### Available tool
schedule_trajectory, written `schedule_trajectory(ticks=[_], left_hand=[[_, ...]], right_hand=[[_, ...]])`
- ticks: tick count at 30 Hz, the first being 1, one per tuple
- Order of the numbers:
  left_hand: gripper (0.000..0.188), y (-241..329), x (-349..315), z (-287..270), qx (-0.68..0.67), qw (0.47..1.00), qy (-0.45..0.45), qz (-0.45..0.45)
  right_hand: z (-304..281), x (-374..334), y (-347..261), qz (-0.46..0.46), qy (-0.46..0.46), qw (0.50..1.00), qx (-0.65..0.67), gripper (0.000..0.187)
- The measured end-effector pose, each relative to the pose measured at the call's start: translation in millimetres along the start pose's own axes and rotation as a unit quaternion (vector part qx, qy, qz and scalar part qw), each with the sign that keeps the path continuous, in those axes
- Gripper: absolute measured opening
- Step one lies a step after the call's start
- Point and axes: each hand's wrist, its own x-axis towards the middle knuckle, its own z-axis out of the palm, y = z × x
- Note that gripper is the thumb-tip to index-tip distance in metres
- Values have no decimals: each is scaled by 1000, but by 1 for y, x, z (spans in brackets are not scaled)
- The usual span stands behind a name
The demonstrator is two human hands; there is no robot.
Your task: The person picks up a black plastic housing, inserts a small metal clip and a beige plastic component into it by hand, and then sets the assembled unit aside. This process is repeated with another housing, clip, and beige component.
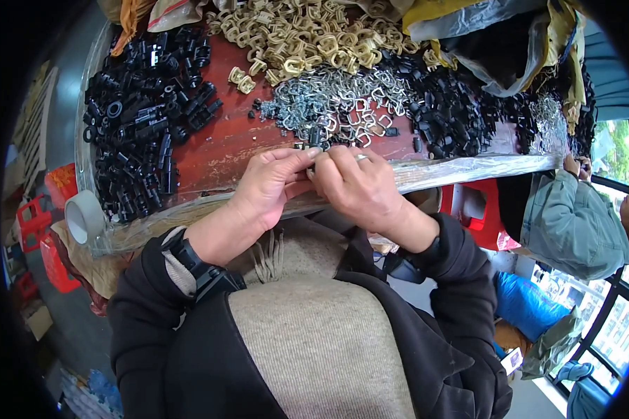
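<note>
At the near edge of the red table, my left hand and my right hand meet with thumbs and fingertips pinched together. A small dark part shows just above the fingertips, and most of what they grip is covered by the fingers. Directly beyond lie bent silvery metal clips and a heap of small grey screw-like pieces. Small black plastic pieces are heaped to the right of the clips.
Beige ring-shaped parts cover the far side. Larger black cylindrical parts are piled at the left, with a tape roll at the table's corner. A co-worker in a green jacket works at the right. Red stools stand beneath.
</note>
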Motion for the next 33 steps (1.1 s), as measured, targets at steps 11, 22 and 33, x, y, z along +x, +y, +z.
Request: schedule_trajectory(ticks=[11,22,33], left_hand=[[11,31,2,-6,-44,989,29,135],[24,91,16,13,182,817,75,542],[22,79,19,45,178,884,-18,431]], right_hand=[[11,51,3,-15,21,1000,14,14],[2,118,-12,377,115,532,749,24],[-16,77,2,366,100,353,856,26]])
